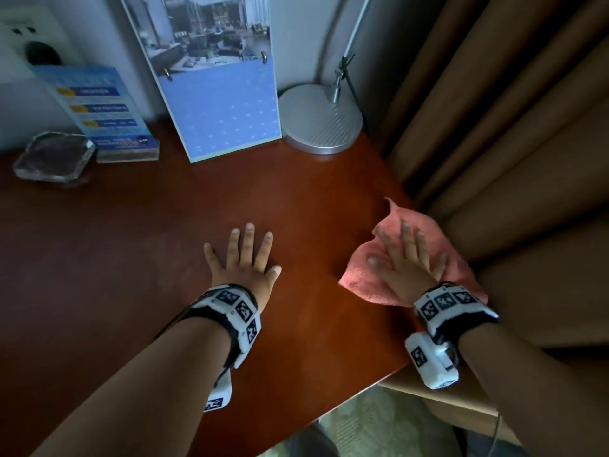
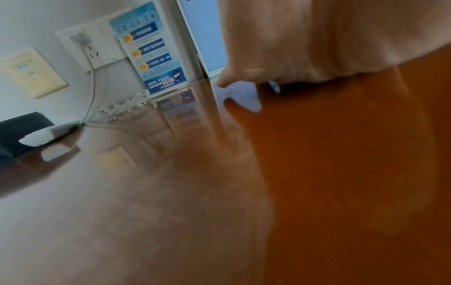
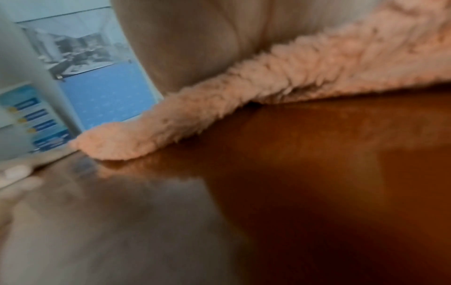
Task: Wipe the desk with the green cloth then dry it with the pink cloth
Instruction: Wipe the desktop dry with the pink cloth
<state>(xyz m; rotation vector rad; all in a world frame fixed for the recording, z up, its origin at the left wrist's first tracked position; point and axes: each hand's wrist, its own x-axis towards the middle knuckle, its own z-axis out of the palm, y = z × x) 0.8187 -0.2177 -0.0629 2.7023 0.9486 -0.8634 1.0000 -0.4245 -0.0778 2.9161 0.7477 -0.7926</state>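
Pressing flat on the pink cloth (image 1: pixel 389 278), my right hand (image 1: pixel 407 258) has its fingers straight and spread; it grips nothing, only bears down on the towel. The cloth lies crumpled near the desk's right edge, one corner pointing away from me and its far side close to the brown curtain (image 1: pixel 501 133). In the right wrist view its fluffy edge touches the wood. I judge this to be the drying half of the task; the green cloth is not in any view, so I cannot say where it is.

My left hand (image 1: pixel 242 258) lies palm down on the bare desk (image 1: pixel 131 232), just left of the cloth, fingers extended and holding nothing, seemingly as a brace.

At the back stand a blue calendar (image 1: pixel 217 103) propped against the wall, a leaflet stand (image 1: pixel 105 110), a glass ashtray (image 1: pixel 52 158) and a lamp base (image 1: pixel 321 122).

Risks as I see them: with an open palm and no grip, a fast stroke could let the cloth bunch up or slip out from under the hand, and so close to the edge it could slide off the desk toward the curtain. A long push away from me could knock the calendar over or nudge the lamp base. Sweeping left, the cloth would meet my resting left hand unless I lift it first.
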